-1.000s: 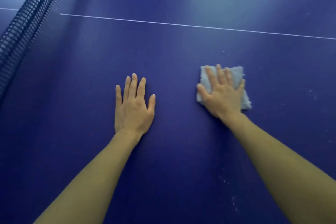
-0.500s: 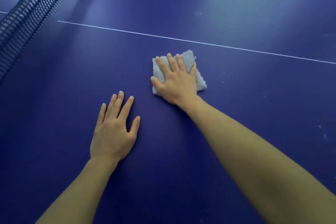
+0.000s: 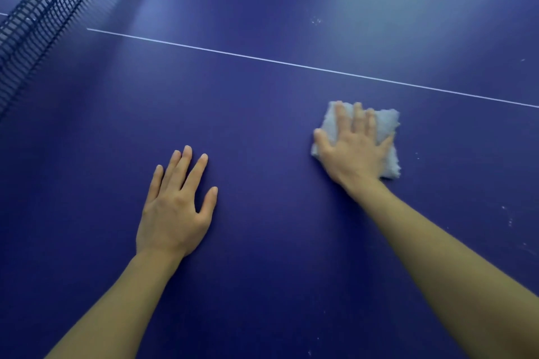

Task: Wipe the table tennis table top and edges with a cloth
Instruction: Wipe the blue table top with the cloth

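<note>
— Pressing down, was it? What did the right hand [image 3: 354, 151] have under it?

— A pale, fluffy cloth [image 3: 385, 125], folded into a rough square. It lay flat on the blue table top [image 3: 262, 131], just this side of the white centre line [image 3: 291, 63], with the fingers spread straight across it and the thumb out past its near-left corner. Nothing was pinched; the palm held it down.

— And the other hand?

— The left hand [image 3: 175, 210] was flat on the bare surface, fingers straight and slightly apart, holding nothing. It looked like a brace. The net [image 3: 38, 26] stood well off to the left.

— How would that cloth handle, d'you think?

— Soft and light, I'd say, with frayed, limp edges. It looked apt to bunch or roll if pushed from one corner, so the flat palm over its middle seemed the right hold. For the edges of the table I'd guess it needed gripping, wrapped round the fingers.

— Much left to do?

— White specks [image 3: 509, 220] lay to the right of the cloth and more beyond the line, so I judged plenty remained.
</note>
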